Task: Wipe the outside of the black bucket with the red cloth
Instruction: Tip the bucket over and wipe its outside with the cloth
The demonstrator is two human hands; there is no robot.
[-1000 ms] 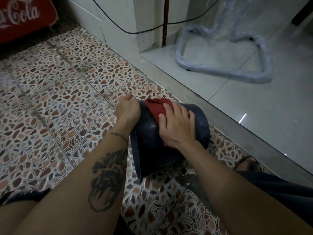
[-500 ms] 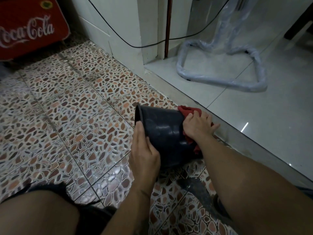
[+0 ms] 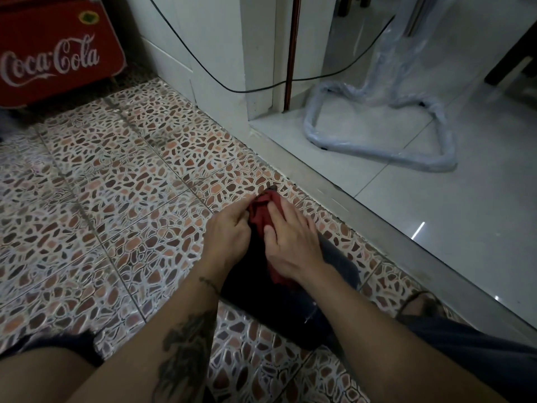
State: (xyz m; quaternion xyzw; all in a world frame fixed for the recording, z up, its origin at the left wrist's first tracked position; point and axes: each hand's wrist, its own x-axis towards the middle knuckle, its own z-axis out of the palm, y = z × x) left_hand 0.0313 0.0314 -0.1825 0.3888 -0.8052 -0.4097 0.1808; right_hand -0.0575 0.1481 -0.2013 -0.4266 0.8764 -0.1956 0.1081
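Observation:
The black bucket lies on its side on the pebble-pattern floor, wide end toward me, narrow end away. The red cloth is draped over its far, narrow end. My right hand presses flat on the cloth on top of the bucket. My left hand sits against the bucket's left side, fingers curled at the cloth's left edge. Most of the bucket's top is hidden under my hands and forearms.
A metal threshold strip runs diagonally just right of the bucket, with glossy white tiles beyond. A plastic-wrapped tube frame stands there. A red Coca-Cola box is at the far left. A black cable hangs along the wall. My sandalled foot rests at the right.
The bucket has been turned so its narrow end points away from me. My left hand moved from the rim to the far end beside the cloth. My right hand slid onto the top.

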